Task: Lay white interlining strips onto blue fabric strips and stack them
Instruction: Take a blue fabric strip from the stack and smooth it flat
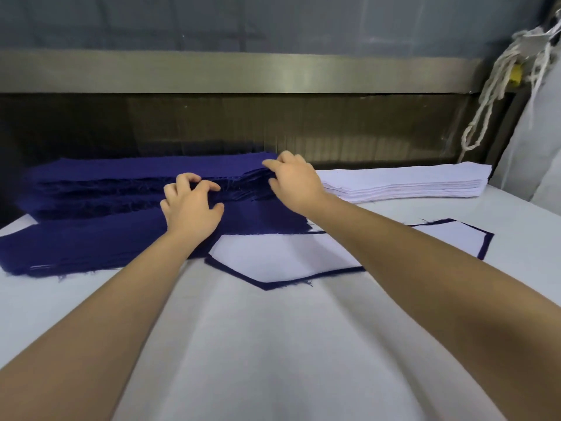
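left hand [191, 211], right hand [296, 185], pinching blue fabric stack [106, 183]

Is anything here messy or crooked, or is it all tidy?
Slightly. The blue fabric stack is ragged, layers uneven where the left hand and right hand pinch it; threads fray from the interlined piece in front. The white interlining stack lies neat.

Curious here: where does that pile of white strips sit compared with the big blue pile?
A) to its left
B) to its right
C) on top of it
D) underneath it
B: the white strip pile lies flat on the table, to the right of the blue fabric pile, just beyond the right hand.
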A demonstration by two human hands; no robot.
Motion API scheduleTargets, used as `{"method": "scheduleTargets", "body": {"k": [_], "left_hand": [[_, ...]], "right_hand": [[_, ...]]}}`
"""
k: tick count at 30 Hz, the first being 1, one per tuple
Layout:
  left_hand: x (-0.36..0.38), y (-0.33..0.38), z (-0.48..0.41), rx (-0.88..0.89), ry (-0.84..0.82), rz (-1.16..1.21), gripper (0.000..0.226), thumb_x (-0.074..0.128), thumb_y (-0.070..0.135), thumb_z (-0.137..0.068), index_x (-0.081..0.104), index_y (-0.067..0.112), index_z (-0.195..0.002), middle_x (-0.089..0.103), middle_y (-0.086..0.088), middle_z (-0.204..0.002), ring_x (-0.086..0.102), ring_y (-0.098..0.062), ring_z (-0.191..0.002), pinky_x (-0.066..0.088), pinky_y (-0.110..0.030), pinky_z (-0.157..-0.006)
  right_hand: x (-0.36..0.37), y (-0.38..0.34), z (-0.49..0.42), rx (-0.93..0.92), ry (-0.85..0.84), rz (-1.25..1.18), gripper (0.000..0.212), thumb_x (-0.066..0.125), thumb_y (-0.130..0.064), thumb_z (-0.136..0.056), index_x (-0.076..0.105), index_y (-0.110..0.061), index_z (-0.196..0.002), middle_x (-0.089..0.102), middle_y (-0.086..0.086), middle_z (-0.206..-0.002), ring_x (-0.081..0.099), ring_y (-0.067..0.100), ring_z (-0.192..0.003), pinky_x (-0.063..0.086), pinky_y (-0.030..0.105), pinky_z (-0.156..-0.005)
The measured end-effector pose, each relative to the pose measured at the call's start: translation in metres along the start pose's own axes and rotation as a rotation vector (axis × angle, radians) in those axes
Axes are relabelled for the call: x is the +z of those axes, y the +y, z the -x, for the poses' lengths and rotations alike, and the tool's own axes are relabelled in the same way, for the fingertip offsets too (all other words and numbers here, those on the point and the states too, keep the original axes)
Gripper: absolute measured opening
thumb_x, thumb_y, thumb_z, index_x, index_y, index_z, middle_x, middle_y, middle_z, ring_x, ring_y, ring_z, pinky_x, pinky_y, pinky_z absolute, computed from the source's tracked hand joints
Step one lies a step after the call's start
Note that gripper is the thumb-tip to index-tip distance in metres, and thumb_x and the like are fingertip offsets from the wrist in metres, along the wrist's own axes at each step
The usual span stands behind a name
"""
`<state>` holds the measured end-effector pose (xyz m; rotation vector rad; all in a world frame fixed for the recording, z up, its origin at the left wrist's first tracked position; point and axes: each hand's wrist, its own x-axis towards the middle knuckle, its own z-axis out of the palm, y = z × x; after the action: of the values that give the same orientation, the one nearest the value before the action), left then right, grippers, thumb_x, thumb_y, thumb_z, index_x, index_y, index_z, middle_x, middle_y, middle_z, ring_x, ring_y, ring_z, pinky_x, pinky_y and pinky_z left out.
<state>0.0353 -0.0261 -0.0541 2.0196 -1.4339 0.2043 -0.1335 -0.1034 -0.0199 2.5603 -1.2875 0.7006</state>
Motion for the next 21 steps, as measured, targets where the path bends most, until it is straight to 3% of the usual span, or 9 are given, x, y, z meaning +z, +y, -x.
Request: {"method": "scheduleTargets", "body": {"k": [9,13,21], "left_hand": [[0.001,-0.008,-0.01,-0.011,0.011,0.025,0.032,0.063,0.028,-0.086,0.057,0.026,-0.117,0.032,0.002,-0.136,0.025,-0.028,-0.125,0.021,-0.039,-0.102],[0.001,-0.008,-0.01,-0.017,0.033,0.069,0.027,0.063,0.026,-0.086,0.058,0.026,-0.113,0.035,0.003,-0.133,0.026,-0.026,-0.124,0.021,-0.037,-0.101],[-0.002,-0.005,-0.01,-0.046,0.116,0.163,0.039,0.063,0.021,-0.085,0.048,0.021,-0.121,0.048,-0.001,-0.127,0.033,-0.027,-0.121,0.021,-0.031,-0.089]], "right_hand": [[0.019,-0.017,-0.037,-0.171,0.049,0.072,0.033,0.041,-0.018,-0.1,0.057,-0.02,-0.128,0.049,0.005,-0.122,0.043,0.025,-0.114,0.034,0.033,-0.091],[0.017,-0.019,-0.039,-0.133,0.075,0.005,0.03,0.04,-0.017,-0.1,0.06,-0.016,-0.123,0.05,0.005,-0.119,0.045,0.024,-0.111,0.037,0.033,-0.084],[0.011,-0.022,-0.047,0.031,0.145,-0.372,0.01,0.063,-0.015,-0.087,0.069,-0.009,-0.093,0.053,0.002,-0.102,0.055,0.02,-0.094,0.045,0.033,-0.079]]}}
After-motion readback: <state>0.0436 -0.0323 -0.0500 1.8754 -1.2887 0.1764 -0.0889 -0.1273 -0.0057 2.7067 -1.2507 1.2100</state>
